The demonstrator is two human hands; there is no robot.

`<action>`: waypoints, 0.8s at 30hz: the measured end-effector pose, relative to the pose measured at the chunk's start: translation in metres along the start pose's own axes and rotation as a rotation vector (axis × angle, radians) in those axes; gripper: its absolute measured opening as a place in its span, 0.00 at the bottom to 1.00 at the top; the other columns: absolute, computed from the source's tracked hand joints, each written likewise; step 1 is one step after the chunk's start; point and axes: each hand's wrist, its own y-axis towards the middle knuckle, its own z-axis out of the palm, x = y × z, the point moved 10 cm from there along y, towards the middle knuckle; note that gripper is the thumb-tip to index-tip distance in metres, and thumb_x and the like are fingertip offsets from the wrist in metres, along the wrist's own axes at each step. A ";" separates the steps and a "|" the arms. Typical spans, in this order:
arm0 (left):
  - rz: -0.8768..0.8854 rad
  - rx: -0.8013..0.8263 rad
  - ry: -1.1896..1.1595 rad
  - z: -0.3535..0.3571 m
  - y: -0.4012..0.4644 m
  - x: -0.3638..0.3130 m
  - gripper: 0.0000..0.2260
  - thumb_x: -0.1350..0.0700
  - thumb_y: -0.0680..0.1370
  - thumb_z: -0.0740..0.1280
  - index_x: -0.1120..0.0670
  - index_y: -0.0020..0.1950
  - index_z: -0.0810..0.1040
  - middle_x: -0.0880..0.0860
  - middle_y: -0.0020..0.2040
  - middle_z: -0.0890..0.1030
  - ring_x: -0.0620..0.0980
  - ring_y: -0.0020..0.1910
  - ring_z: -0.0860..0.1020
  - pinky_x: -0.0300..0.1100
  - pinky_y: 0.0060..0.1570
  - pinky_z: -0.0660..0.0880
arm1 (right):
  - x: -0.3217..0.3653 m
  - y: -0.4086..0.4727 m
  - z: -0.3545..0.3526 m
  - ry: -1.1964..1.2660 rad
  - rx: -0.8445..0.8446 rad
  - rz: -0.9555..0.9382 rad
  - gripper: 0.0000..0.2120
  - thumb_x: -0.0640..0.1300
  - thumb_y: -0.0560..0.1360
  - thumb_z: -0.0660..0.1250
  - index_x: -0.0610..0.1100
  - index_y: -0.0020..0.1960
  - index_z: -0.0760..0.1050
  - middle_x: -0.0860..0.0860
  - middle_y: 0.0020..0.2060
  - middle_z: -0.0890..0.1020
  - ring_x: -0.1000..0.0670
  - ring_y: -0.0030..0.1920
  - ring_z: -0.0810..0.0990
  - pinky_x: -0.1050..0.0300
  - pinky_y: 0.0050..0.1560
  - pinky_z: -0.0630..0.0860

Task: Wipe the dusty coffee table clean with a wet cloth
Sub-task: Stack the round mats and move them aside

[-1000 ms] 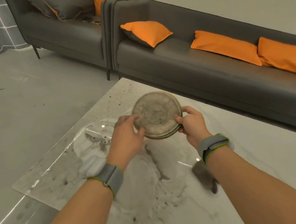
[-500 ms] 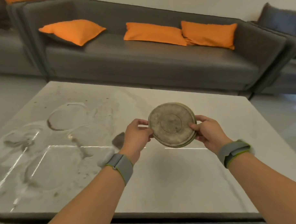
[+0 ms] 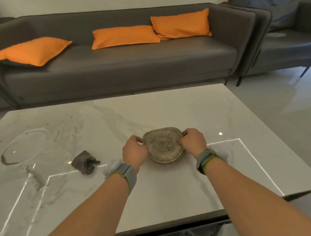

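Now, by parts:
Surface: the pale marble-look coffee table surface [image 3: 168,108] carries grey smears, ring marks and wet streaks across its left half; the right half looks clean.
Cloth: a crumpled grey wet cloth [image 3: 85,162] lies loose on the surface, just left of the left hand, held by nobody.
Dish stack: round, dusty greenish-grey dishes [image 3: 163,146] sit low at the surface's middle; whether they touch it I cannot tell.
Left hand [image 3: 134,152]: fingers curled on the stack's left rim, gripping it.
Right hand [image 3: 193,141]: fingers pinching the right rim.
Progress: roughly half done, I judge; the streaked left half remains, and the cloth must be taken up.
Behind: a dark grey sofa [image 3: 132,69] with orange cushions [image 3: 123,36].
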 end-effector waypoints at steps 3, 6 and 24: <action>0.004 -0.017 0.051 0.002 -0.002 0.004 0.13 0.59 0.72 0.67 0.51 0.55 0.74 0.54 0.42 0.81 0.53 0.40 0.80 0.46 0.39 0.78 | -0.001 0.001 0.005 -0.133 -0.007 -0.021 0.13 0.41 0.72 0.66 0.44 0.56 0.77 0.45 0.53 0.81 0.42 0.53 0.79 0.60 0.43 0.68; 0.019 -0.045 0.122 -0.001 -0.004 0.004 0.15 0.58 0.74 0.66 0.53 0.61 0.72 0.56 0.44 0.80 0.55 0.44 0.79 0.47 0.44 0.78 | 0.002 -0.002 -0.003 -0.206 -0.059 -0.048 0.15 0.40 0.73 0.63 0.45 0.59 0.77 0.45 0.57 0.79 0.43 0.57 0.78 0.58 0.48 0.70; 0.174 -0.053 0.492 -0.235 -0.087 0.095 0.10 0.55 0.77 0.63 0.49 0.57 0.78 0.49 0.50 0.81 0.51 0.48 0.78 0.40 0.47 0.72 | 0.201 -0.170 0.046 -0.263 0.332 -0.551 0.12 0.42 0.75 0.65 0.48 0.56 0.81 0.49 0.55 0.82 0.48 0.57 0.79 0.55 0.61 0.74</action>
